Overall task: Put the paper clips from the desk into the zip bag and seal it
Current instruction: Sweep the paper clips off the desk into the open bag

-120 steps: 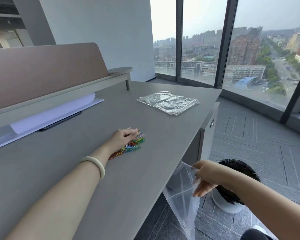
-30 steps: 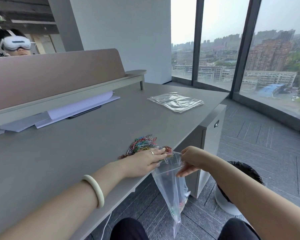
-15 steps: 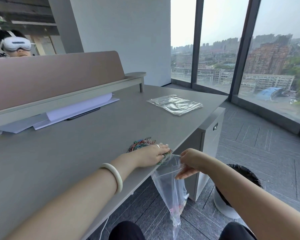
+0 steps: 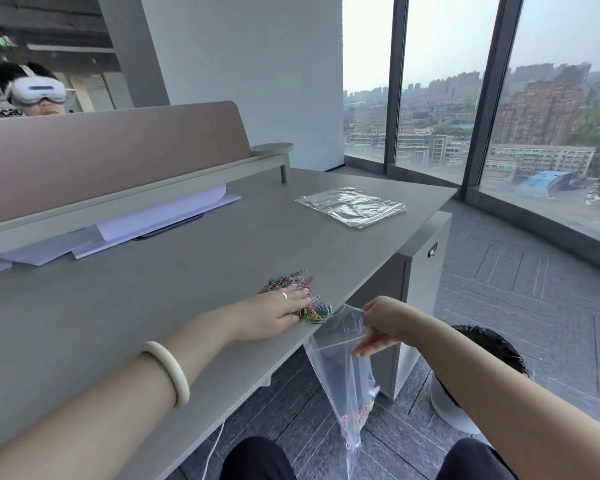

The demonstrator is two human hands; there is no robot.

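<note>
A heap of coloured paper clips [image 4: 293, 282] lies at the front edge of the grey desk [image 4: 153, 289]. My left hand [image 4: 274, 310] rests flat on the heap, fingers spread, with clips showing beyond the fingertips at the desk's edge. My right hand [image 4: 383, 323] pinches the mouth of a clear zip bag [image 4: 343, 375] just below that edge. The bag hangs down with its mouth held open, and a few clips lie in its bottom corner.
A stack of clear bags [image 4: 352, 206] lies at the desk's far right. White papers [image 4: 160, 220] sit under the back shelf. A drawer cabinet [image 4: 420, 289] and a bin [image 4: 478, 375] stand to the right. A person wearing a headset [image 4: 32, 90] sits behind the partition.
Since four seconds ago the heap has been dragged from mid-desk to the front edge and clips have appeared in the bag. In the last second my left hand moved over the heap near the bag's mouth.
</note>
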